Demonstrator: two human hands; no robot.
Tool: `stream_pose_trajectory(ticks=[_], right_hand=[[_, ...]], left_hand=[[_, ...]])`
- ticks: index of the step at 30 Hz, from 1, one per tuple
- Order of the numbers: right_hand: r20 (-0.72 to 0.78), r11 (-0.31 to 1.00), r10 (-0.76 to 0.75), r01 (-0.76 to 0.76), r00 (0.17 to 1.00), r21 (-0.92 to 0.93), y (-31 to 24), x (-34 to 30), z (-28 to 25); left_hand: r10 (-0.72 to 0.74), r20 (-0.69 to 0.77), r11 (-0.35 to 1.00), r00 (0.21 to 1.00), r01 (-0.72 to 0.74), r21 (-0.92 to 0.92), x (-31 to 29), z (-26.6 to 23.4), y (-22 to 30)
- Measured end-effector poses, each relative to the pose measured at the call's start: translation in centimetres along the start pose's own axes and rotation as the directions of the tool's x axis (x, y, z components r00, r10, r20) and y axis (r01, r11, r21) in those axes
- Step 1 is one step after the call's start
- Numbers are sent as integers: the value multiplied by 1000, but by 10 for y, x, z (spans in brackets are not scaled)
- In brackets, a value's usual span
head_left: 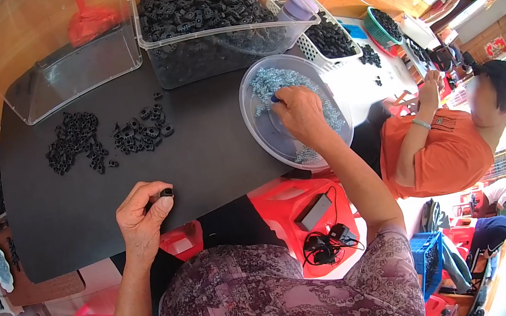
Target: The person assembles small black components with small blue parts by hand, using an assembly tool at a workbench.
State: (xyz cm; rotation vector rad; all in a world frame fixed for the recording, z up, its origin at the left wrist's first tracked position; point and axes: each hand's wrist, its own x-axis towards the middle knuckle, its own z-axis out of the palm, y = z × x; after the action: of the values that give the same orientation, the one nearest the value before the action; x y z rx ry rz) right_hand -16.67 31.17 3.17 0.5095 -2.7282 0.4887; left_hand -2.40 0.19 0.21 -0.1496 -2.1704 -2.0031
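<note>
My left hand [141, 220] is closed in a pinch at the table's near edge. Between its thumb and forefinger is a small black plastic part [166, 192]. On the right, my right hand [300, 112] reaches over a round clear plastic basin [251, 118] with its fingers pressed together. Something small and blue [275, 97] shows at those fingertips; whether it is held or worn I cannot tell. Many tiny pale blue pieces [282, 76] lie in the basin. Beyond my left hand are two loose piles of black plastic parts, a larger pile [75, 140] and a smaller pile [139, 134].
A large clear bin [211, 33] full of black parts stands behind the dark table [212, 155]. Left of it is another clear bin [78, 87]. A white basket [310, 50] holds more parts. At right sits a person in orange [434, 149]. Red stools [284, 220] stand below.
</note>
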Motion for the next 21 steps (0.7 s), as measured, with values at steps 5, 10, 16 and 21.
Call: stream_pose_trajectory(ticks=[5, 10, 16, 21], right_hand=[[84, 994, -24, 32, 996, -103, -7, 4, 7], [82, 991, -32, 42, 996, -128, -6, 8, 14], [-11, 995, -15, 14, 1000, -100, -10, 8, 11], [59, 966, 86, -98, 995, 240, -61, -8, -29]], left_hand=[[-10, -8, 1000, 1000, 10, 2, -1, 0, 1], [-11, -14, 1000, 1000, 10, -20, -1, 0, 0], [-29, -56, 999, 998, 27, -34, 0, 2, 3], [-5, -46, 1000, 999, 6, 13, 1, 1, 7]])
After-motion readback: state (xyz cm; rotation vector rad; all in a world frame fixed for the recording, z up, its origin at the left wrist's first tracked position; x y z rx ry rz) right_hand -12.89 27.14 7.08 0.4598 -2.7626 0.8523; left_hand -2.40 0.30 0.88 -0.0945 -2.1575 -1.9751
